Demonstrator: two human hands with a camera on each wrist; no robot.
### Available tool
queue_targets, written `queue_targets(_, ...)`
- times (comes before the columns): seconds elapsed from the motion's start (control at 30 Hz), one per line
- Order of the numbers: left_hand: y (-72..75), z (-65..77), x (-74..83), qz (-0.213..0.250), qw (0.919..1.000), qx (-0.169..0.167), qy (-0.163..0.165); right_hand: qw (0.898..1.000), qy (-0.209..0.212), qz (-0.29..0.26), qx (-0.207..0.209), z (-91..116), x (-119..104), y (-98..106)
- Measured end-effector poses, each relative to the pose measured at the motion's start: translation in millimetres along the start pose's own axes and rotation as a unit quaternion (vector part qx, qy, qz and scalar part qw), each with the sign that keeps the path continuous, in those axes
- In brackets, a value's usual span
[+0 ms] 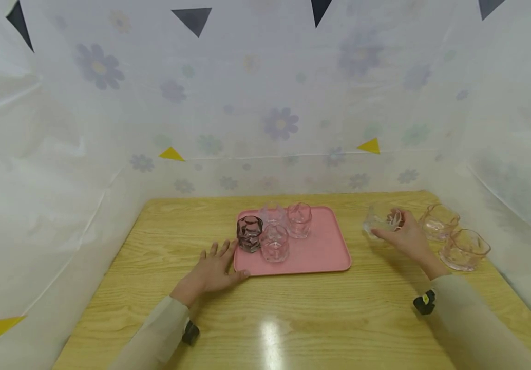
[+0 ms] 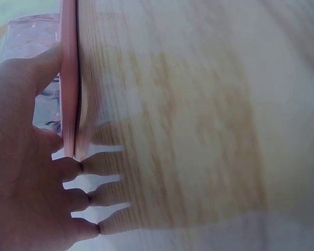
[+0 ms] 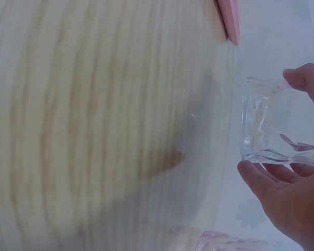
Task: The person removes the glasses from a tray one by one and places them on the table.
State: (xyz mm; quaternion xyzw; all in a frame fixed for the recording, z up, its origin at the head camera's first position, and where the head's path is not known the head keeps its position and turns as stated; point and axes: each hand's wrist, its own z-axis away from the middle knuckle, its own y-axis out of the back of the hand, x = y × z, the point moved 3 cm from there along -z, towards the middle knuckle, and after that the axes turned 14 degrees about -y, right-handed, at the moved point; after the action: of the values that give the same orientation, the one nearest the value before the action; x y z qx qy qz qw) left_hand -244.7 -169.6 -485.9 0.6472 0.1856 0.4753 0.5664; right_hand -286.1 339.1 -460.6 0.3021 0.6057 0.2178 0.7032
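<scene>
My right hand [image 1: 406, 236] grips a clear glass [image 1: 378, 218] to the right of the pink tray [image 1: 323, 252]. In the right wrist view, the thumb is on one side of that clear glass [image 3: 277, 125] and the fingers are on the other. My left hand [image 1: 214, 270] lies at the tray's near left corner with fingers spread. Its thumb [image 2: 48, 65] reaches the tray rim [image 2: 69, 78] in the left wrist view. On the tray's left part stand a dark smoky glass [image 1: 249, 236], a pinkish glass [image 1: 299, 221] and two clear glasses, one in front [image 1: 275, 246], one behind [image 1: 272, 211].
Two amber-tinted glasses stand at the table's right side, one farther back [image 1: 438, 223] and one nearer [image 1: 464, 252], close to the right forearm. A wooden table [image 1: 311, 313] lies under everything. White flower-patterned sheeting [image 1: 228, 128] walls the back and sides.
</scene>
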Motion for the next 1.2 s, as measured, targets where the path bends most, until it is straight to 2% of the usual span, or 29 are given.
queue_targets(0.17,0.2,0.2,0.2,0.000,1.0000,-0.001,-0.001,1.000,-0.022,-0.001,0.017,-2.3,9.2,5.1)
queue_targets(0.47,-0.7,-0.4,-0.9,-0.003,1.0000,-0.001,0.000,0.999,-0.046,0.004,0.005,-5.9,22.4,13.9)
queue_targets(0.77,0.0,0.1,0.1,0.001,1.0000,0.001,-0.003,0.998,-0.047,0.021,0.028,-5.7,33.4,19.3)
queue_targets(1.2,-0.1,-0.9,0.3,-0.008,1.0000,-0.002,-0.002,0.997,-0.070,0.006,0.020,-4.0,39.9,24.1)
